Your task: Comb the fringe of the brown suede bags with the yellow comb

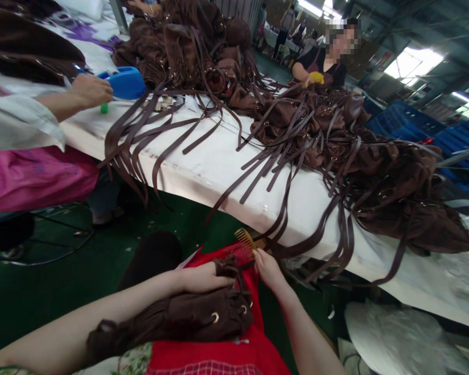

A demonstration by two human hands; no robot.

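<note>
A dark brown drawstring bag [191, 315] with gold eyelets and fringe lies across my lap, on a red apron [207, 359]. My left hand [209, 278] lies over the bag's near side and grips it by the fringe [230, 268], its fingertips partly hidden in the strands. Just to the right, my right hand [268, 268] is closed on the handle of a yellow comb [245, 238]. The comb's teeth point up and left, beyond the bag's fringed end and apart from it.
A long white table [219, 179] bears heaped brown bags [391, 177], their straps [285, 203] hanging over its edge towards me. At left, a co-worker's hand [91, 91] is beside a blue container [127, 82]. Another person [324, 67] stands across the table. Blue crates [453, 140] stand behind at right.
</note>
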